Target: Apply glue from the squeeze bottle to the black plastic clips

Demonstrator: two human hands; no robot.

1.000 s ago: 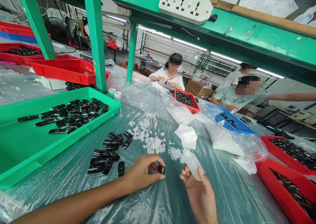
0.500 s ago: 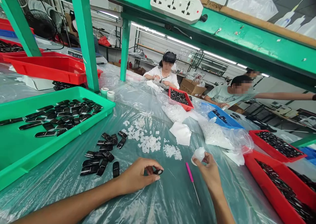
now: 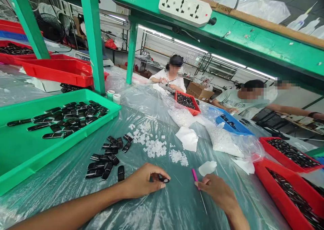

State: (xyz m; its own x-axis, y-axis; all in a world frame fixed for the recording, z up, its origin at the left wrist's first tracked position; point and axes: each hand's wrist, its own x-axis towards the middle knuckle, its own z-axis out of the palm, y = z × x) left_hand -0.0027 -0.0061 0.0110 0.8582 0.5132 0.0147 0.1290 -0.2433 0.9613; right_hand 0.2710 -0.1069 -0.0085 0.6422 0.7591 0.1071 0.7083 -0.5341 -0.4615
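Note:
My left hand (image 3: pixel 148 181) pinches a small black part (image 3: pixel 164 179) with a pale round end between thumb and fingers, just above the plastic-covered table. Thumb and forefinger of my right hand (image 3: pixel 220 191) close on the lower handle of a slim tool with a pink handle (image 3: pixel 194 174) and a thin metal shaft, lying on the table. Just beyond that hand lies a white squeeze bottle (image 3: pixel 207 168) on its side. Several black parts (image 3: pixel 107 171) are grouped left of my left hand. Small white pieces (image 3: pixel 155 147) and tinier ones (image 3: pixel 178 157) form piles ahead.
A green tray (image 3: pixel 101 123) with black strips stands at left. Red trays (image 3: pixel 265 186) full of black parts line the right. A bag of white pieces (image 3: pixel 222 144) and white paper (image 3: pixel 187 138) lie ahead. A green frame (image 3: pixel 92 37) crosses above; co-workers sit beyond.
My right hand has let go of the white bottle, which now lies on the table, and has moved down onto the pink-handled tool. My left hand keeps the black part.

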